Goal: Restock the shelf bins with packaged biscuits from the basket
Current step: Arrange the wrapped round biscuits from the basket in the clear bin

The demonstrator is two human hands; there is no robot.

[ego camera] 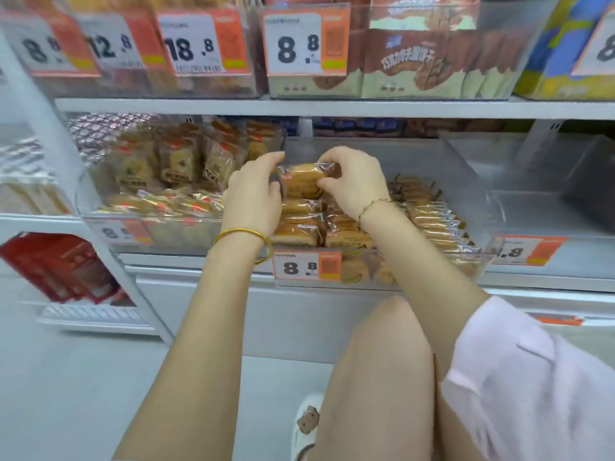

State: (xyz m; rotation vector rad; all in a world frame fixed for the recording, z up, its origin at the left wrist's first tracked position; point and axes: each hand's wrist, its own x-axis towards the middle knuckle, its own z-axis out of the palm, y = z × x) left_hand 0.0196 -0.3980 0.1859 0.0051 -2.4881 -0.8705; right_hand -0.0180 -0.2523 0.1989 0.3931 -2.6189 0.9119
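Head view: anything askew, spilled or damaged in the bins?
Nothing spilled or torn. Only the left bin looks untidy: its back packets lean at mixed angles, while the middle bin has rows lying flat.

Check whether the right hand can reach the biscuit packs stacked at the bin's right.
Likely yes: the stacked packs lie uncovered just right of the right hand, nothing between. But it pinches a biscuit packet with the left hand.

The left wrist wears a gold bangle (244, 236), the right a thin bracelet (372, 207) and pink sleeve (532, 377).
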